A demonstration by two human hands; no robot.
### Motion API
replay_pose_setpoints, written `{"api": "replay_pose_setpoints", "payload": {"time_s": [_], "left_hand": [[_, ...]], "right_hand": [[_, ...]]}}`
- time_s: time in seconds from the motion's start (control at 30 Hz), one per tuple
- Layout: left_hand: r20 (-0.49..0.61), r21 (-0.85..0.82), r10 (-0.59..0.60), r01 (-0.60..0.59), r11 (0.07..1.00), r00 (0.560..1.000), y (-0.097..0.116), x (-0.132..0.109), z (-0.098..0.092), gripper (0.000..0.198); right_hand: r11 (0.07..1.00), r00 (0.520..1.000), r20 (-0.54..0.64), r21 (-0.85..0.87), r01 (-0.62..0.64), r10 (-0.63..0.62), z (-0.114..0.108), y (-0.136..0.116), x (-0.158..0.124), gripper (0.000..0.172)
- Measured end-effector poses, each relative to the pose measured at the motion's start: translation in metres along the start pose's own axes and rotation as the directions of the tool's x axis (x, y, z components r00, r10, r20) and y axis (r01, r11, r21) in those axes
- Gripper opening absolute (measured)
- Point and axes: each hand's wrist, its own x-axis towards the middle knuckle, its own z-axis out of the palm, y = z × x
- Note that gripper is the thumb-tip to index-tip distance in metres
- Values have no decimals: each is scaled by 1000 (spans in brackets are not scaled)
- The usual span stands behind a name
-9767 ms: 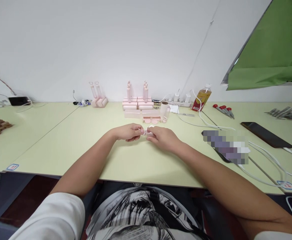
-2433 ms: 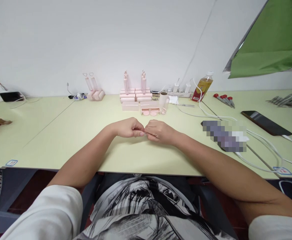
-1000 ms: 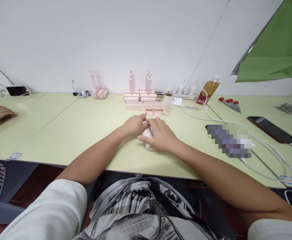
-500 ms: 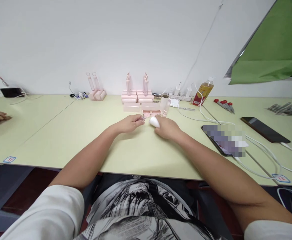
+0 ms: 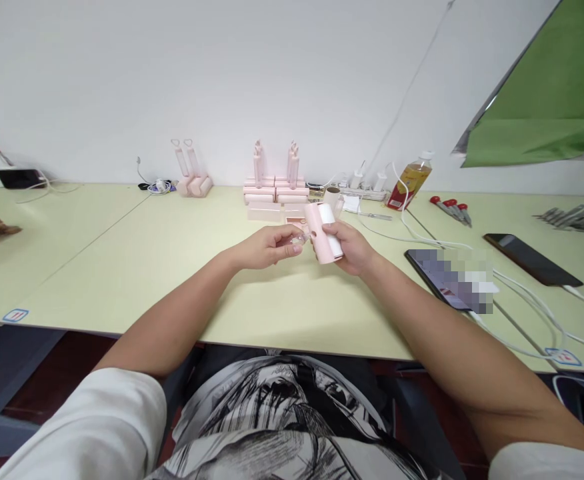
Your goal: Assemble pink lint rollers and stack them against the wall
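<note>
My right hand [image 5: 353, 247] grips a lint roller [image 5: 323, 235], a white roll partly wrapped by a pink shell with a small dark hole in its side. The roller is tilted above the table, its pink side turned to the left. Between the thumb and fingers of my left hand [image 5: 271, 247] is a small clear plastic piece [image 5: 299, 239], its far end close to the hole. Whether the two touch, I cannot tell. Just behind the hands lies a shallow pink case [image 5: 296, 221], partly hidden by them.
Pink rollers [image 5: 275, 193] with upright handles stand against the wall, with another pair [image 5: 194, 185] farther left. A brown-cored roll [image 5: 333, 195], a drink bottle [image 5: 411, 181], a phone [image 5: 435, 277] with cables and a second phone [image 5: 532, 259] occupy the right side.
My right hand has raised the lint roller and turned it, so its pink shell and hole now show. My left hand has moved slightly right, bringing the clear piece up to it.
</note>
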Motion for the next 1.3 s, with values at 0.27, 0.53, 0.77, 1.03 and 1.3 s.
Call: {"api": "replay_pose_setpoints", "payload": {"time_s": [0.27, 0.53, 0.77, 1.03, 1.3], "left_hand": [[22, 24, -19, 18, 1000, 1000, 1, -1, 0, 47], [87, -13, -64, 66, 998, 994, 7, -3, -2, 44], [95, -9, -60, 61, 998, 994, 8, -2, -3, 43], [114, 52, -125, 120, 991, 986, 9, -2, -4, 41], [115, 220, -155, 127, 967, 981, 5, -1, -5, 42]], "right_hand": [[996, 994, 64, 15, 88, -88, 6, 1, -3, 24], [996, 995, 29, -11, 91, -91, 6, 3, -2, 32], [994, 994, 33, -14, 105, -104, 5, 5, -1, 37], [971, 986, 1, -172, 166, -169, 1, 13, 3, 40], [891, 974, -39, -413, 187, -222, 2, 20, 5, 39]]}}
